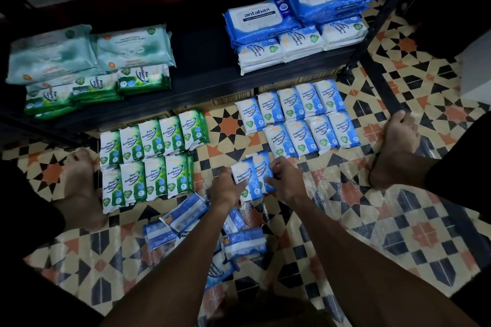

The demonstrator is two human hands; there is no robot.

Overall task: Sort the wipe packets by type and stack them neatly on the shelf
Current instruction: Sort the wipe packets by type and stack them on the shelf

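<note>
While both hands point(229, 190) point(285, 180) grip blue packets point(252, 176), stacks point(297, 32) sit on the shelf point(204, 69).

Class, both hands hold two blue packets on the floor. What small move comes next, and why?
Probably set the two blue packets, gripped by the left hand and right hand, against the near edge of the blue floor rows: that type is grouped there, and the green rows lie apart.
</note>
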